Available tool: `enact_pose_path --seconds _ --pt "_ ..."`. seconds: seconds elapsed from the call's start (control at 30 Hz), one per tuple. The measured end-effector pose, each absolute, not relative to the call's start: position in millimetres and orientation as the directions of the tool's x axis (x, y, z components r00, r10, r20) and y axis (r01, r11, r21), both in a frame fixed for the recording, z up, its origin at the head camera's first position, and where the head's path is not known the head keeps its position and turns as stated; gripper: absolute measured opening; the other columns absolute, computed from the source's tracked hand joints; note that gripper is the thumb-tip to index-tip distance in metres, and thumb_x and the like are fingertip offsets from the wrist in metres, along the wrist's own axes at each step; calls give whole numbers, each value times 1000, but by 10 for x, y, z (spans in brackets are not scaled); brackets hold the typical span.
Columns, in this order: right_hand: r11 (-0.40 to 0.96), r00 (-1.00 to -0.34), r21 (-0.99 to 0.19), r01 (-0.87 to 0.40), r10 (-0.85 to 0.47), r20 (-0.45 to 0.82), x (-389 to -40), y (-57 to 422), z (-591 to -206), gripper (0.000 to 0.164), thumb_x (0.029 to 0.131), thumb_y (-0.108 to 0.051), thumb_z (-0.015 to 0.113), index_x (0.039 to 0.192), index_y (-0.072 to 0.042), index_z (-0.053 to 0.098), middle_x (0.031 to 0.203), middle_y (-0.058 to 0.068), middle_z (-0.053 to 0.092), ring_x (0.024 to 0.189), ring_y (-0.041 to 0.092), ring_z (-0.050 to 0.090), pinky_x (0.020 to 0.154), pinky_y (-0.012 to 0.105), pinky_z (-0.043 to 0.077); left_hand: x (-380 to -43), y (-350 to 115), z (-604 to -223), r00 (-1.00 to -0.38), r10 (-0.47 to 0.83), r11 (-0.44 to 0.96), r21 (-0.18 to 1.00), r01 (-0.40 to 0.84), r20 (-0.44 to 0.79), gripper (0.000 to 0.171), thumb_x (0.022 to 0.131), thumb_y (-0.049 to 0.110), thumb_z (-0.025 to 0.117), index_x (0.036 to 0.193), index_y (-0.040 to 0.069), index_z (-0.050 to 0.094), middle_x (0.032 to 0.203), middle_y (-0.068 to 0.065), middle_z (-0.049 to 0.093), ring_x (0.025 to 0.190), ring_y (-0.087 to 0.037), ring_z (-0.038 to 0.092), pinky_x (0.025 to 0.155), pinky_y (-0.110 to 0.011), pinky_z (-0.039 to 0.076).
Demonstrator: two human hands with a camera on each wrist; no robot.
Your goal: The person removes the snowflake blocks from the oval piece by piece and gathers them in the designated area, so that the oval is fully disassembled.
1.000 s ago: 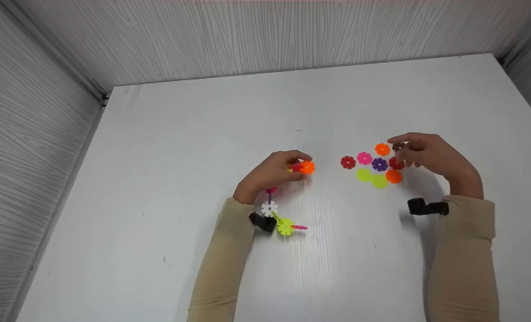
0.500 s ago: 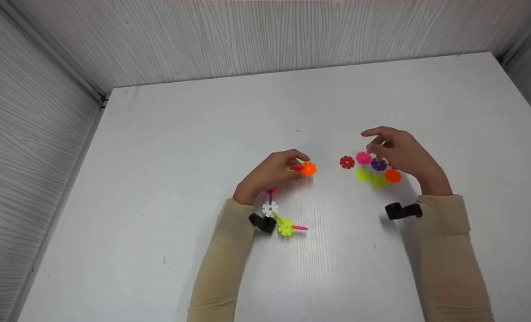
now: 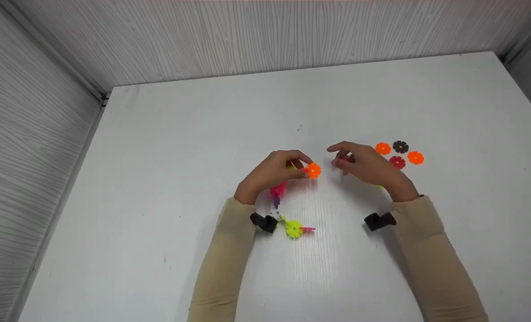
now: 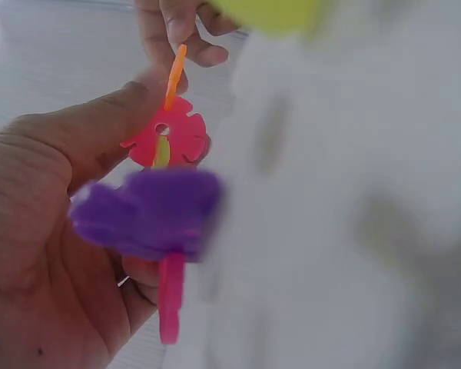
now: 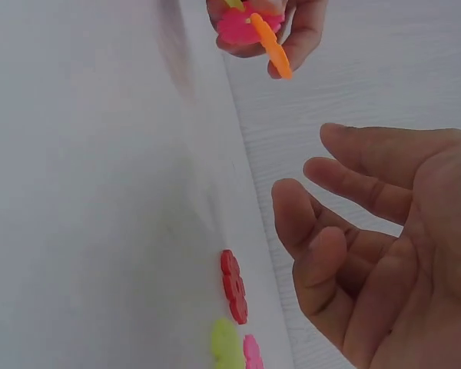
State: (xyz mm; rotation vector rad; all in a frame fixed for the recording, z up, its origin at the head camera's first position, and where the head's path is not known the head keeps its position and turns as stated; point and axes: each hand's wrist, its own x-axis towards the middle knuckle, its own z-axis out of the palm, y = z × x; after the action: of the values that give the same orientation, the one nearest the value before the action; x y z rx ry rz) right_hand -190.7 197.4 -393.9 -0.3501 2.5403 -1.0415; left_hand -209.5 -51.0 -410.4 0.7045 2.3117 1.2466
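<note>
My left hand (image 3: pixel 276 170) pinches a chain of interlocking flower-shaped discs. An orange disc (image 3: pixel 313 170) stands out at its tip, joined to a pink disc (image 4: pixel 180 134) at the fingers. Below these, in the left wrist view, come a blurred purple disc (image 4: pixel 150 211) and another pink disc (image 4: pixel 170 300). A yellow-green disc (image 3: pixel 294 229) with a pink one on it trails on the table. My right hand (image 3: pixel 363 165) hovers just right of the orange tip, its fingers loosely bent. Nothing is between them in the right wrist view.
Right of the right hand lie loose discs: orange (image 3: pixel 383 148), dark brown (image 3: pixel 400 146) and red (image 3: pixel 397 162), plus another orange one. Another red disc (image 5: pixel 234 286) and a yellow-green disc (image 5: pixel 227 346) lie below the right hand on the white table (image 3: pixel 202 116).
My right hand has moved left from the loose discs toward the left hand, uncovering the brown disc and covering others. The left hand stays nearly in place; its chain has turned slightly.
</note>
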Motion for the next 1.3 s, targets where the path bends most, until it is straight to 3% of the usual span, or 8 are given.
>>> enact_pose_path --seconds 0.2,0.47,1.03,1.3 --pt "670 -862 -730 -133 -442 -248 -1869 1853 -3991 44 96 -31 60 135 -12 53 108 10 65 81 20 64 76 31 50 -2100 -499 -4097 -797 587 495 841 217 -140 23 88 20 70 108 8 66 101 -6 67 91 -16 59 82 -24 48" --pt "665 -839 -727 -173 -486 -245 -1834 1719 -4054 40 93 -22 64 131 -11 57 105 11 65 86 20 62 82 36 54 -2095 -509 -4092 -803 582 470 859 203 -128 15 87 17 72 93 5 67 89 -5 66 79 -13 55 73 -21 46" --pt "687 -863 -692 -224 -469 -186 -1794 1635 -4040 36 92 -19 66 125 -7 59 94 10 65 79 19 57 72 28 50 -2094 -510 -4095 -815 553 540 820 189 -176 14 89 20 69 93 7 70 87 -3 67 75 -13 53 69 -21 45" --pt "669 -873 -705 -236 -465 -149 -1803 1636 -4024 36 92 -17 64 126 -8 62 105 10 66 81 20 55 68 27 49 -2098 -508 -4078 -806 575 508 834 216 -141 17 90 20 69 97 4 73 92 -8 71 77 -13 55 71 -21 46"
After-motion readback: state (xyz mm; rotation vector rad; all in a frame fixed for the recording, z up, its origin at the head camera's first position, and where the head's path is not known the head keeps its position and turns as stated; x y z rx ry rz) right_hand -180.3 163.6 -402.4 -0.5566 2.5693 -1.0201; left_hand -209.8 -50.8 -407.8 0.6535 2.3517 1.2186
